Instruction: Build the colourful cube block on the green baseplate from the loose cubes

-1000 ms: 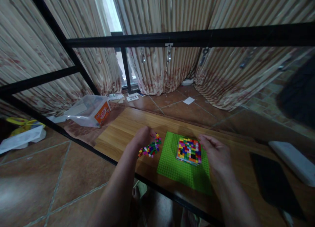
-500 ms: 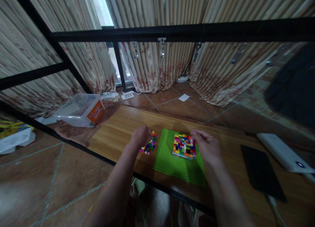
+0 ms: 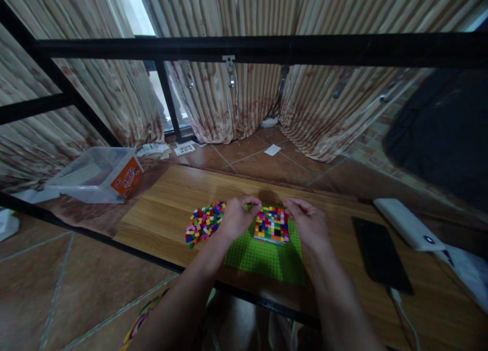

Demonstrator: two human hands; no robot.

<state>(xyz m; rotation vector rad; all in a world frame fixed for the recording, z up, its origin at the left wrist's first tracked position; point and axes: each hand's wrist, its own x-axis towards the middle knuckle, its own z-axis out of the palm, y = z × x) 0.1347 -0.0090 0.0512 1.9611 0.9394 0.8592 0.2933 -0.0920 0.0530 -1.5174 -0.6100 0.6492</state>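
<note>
A square block of small multicoloured bricks sits on a green studded baseplate on the wooden table. My left hand is at the block's left edge with its fingers curled; whether they pinch a brick is hidden. My right hand is at the block's right edge, fingers bent over its far right corner and touching it. A pile of loose coloured bricks lies on the table just left of my left hand.
A black phone with a cable and a white power bank lie to the right. A clear plastic box stands on the floor at the left. A black metal bar crosses in front of curtains.
My left hand left the loose pile and moved right to the block's left edge. My right hand stayed at the block's right side. The view shifted to the right.
</note>
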